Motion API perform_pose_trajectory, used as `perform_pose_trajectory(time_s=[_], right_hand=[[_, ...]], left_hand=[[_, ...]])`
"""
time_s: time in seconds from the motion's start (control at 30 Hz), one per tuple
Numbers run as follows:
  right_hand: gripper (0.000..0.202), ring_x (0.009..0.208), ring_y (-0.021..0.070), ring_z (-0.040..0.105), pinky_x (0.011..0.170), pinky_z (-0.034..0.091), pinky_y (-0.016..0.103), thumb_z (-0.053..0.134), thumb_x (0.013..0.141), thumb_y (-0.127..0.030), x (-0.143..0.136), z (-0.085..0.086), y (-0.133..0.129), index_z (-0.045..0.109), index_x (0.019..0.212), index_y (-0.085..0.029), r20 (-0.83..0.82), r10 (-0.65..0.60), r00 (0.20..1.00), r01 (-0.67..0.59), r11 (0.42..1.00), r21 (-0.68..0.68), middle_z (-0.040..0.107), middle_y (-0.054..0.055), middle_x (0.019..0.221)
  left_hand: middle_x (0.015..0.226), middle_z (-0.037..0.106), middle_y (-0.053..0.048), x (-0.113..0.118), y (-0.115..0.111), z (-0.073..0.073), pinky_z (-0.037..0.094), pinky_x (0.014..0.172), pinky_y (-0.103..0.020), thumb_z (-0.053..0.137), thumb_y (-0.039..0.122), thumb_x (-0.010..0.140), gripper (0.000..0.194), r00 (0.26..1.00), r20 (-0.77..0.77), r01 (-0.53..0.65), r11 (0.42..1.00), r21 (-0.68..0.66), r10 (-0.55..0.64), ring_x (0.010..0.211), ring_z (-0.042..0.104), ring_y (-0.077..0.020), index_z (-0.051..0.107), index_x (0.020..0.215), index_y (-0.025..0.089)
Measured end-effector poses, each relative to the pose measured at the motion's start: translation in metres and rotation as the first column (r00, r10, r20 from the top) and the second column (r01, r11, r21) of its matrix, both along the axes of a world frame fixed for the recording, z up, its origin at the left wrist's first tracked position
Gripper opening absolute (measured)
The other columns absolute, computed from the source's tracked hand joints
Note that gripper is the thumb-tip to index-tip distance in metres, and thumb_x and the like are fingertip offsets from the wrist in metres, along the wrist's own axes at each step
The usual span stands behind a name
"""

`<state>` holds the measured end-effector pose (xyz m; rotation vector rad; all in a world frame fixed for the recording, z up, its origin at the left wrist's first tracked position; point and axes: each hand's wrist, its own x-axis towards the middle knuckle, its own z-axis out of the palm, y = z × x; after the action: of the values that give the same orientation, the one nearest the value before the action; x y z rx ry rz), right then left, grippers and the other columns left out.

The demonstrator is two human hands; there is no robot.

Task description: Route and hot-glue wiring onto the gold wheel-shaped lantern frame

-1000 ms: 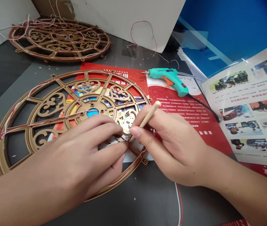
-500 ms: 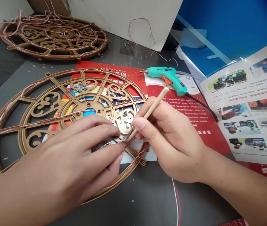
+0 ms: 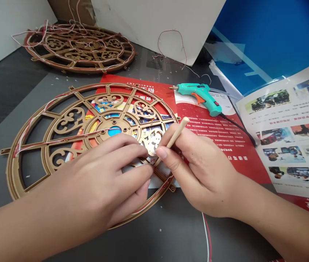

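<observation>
A round brown openwork frame point(image 3: 12, 171), like an ornate wheel, lies in front of me with thin red and white wire point(image 3: 36, 120) along its grooves. My right hand point(image 3: 203, 171) is closed around a slim wooden stick point(image 3: 177, 134), whose lower end meets the frame's lower right spoke. My left hand point(image 3: 102, 178) rests over the frame's lower part, fingers pressed together beside the stick's tip. Its fingertips pinch wire at that spoke, mostly hidden under the fingers. Loose red and white wire point(image 3: 207, 236) hangs below my right hand.
A teal glue gun point(image 3: 199, 95) lies beyond my right hand, its black cord point(image 3: 239, 125) running right. A second wired brown frame point(image 3: 78, 67) stands at the back left. Red printed sheets point(image 3: 211, 138) lie beneath; a loose wire point(image 3: 183, 47) is near the white box point(image 3: 154, 22).
The view has shifted, so most things sit further right and slightly lower. The stick is tilted a little differently in my right hand. Both hands stay at the same spot on the frame.
</observation>
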<state>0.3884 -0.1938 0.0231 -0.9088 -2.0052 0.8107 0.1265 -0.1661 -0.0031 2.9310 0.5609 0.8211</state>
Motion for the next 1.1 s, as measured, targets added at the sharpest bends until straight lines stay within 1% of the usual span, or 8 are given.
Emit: perform_pose_trajectory(time_s=[0.2,0.37,0.43,0.53,0.63,0.8,0.97,1.1], right_hand=[[0.033,0.085,0.0164,0.073,0.081,0.062,0.031,0.063,0.126,-0.011,-0.004,0.002,0.000,0.049,0.104,-0.031,0.018,0.060,0.998,-0.061,0.997,0.037,0.068,-0.004,0.095],[0.032,0.099,0.0153,0.080,0.091,0.066,0.029,0.058,0.129,-0.005,-0.002,-0.003,-0.001,0.050,0.110,-0.030,0.058,0.089,0.994,-0.093,0.993,0.076,0.076,-0.003,0.107],[0.032,0.099,0.0158,0.079,0.091,0.065,0.030,0.059,0.129,-0.006,0.000,-0.006,0.000,0.049,0.110,-0.030,0.043,0.114,0.992,-0.118,0.990,0.078,0.076,-0.003,0.108],[0.033,0.097,0.0163,0.075,0.090,0.064,0.031,0.066,0.127,-0.008,0.003,-0.010,0.002,0.051,0.107,-0.030,-0.057,0.145,0.988,-0.142,0.989,0.045,0.071,-0.002,0.106],[0.030,0.088,0.0140,0.068,0.083,0.061,0.029,0.079,0.124,-0.007,0.007,-0.016,0.000,0.061,0.111,-0.027,-0.171,0.059,0.983,-0.069,0.996,-0.056,0.067,-0.004,0.102],[0.017,0.091,0.0147,0.072,0.079,0.061,0.027,0.084,0.125,-0.010,0.011,-0.024,-0.007,0.075,0.124,-0.025,-0.243,-0.058,0.968,0.036,0.995,-0.094,0.076,0.000,0.111],[0.022,0.080,0.0152,0.068,0.071,0.060,0.029,0.085,0.126,-0.019,0.006,-0.022,-0.005,0.066,0.117,-0.027,-0.202,0.001,0.979,-0.017,0.997,-0.078,0.073,-0.002,0.099],[0.030,0.080,0.0141,0.064,0.073,0.059,0.029,0.074,0.130,-0.016,0.003,-0.017,-0.003,0.055,0.110,-0.029,-0.190,0.019,0.982,-0.028,0.999,-0.043,0.067,-0.002,0.099]], left_hand=[[0.110,0.083,-0.004,-0.002,-0.001,0.001,0.071,0.091,-0.043,0.058,0.018,0.130,0.030,0.999,0.036,0.007,1.000,0.018,-0.008,0.107,0.075,-0.0230,0.077,0.108,0.024],[0.105,0.080,0.001,-0.001,0.003,-0.002,0.070,0.121,-0.038,0.058,0.020,0.131,0.026,0.998,0.051,0.031,0.999,-0.014,-0.030,0.102,0.073,-0.0190,0.071,0.109,0.026],[0.101,0.077,0.003,0.001,0.003,-0.001,0.068,0.117,-0.035,0.058,0.018,0.129,0.023,0.997,0.073,0.013,0.999,-0.052,-0.009,0.098,0.070,-0.0181,0.067,0.110,0.026],[0.104,0.078,0.002,0.002,0.002,-0.001,0.067,0.109,-0.038,0.058,0.018,0.129,0.019,0.997,0.070,0.018,0.998,-0.057,-0.014,0.100,0.070,-0.0193,0.066,0.114,0.026],[0.111,0.082,-0.001,0.002,0.001,-0.003,0.068,0.103,-0.041,0.059,0.022,0.132,0.020,0.998,0.057,0.011,0.998,-0.057,-0.008,0.113,0.077,-0.0222,0.071,0.117,0.026],[0.122,0.087,-0.002,-0.002,-0.003,-0.010,0.069,0.097,-0.045,0.061,0.026,0.132,0.021,0.999,0.045,-0.014,0.997,-0.078,0.017,0.118,0.078,-0.0237,0.079,0.122,0.027],[0.131,0.090,-0.003,-0.008,-0.006,-0.014,0.072,0.105,-0.048,0.064,0.025,0.129,0.017,0.999,0.030,-0.021,0.997,-0.078,0.024,0.123,0.082,-0.0250,0.080,0.129,0.029],[0.134,0.090,-0.002,-0.014,-0.003,-0.018,0.077,0.108,-0.046,0.071,0.024,0.123,0.014,0.999,0.038,-0.003,0.995,-0.100,0.007,0.125,0.083,-0.0245,0.082,0.129,0.031]])
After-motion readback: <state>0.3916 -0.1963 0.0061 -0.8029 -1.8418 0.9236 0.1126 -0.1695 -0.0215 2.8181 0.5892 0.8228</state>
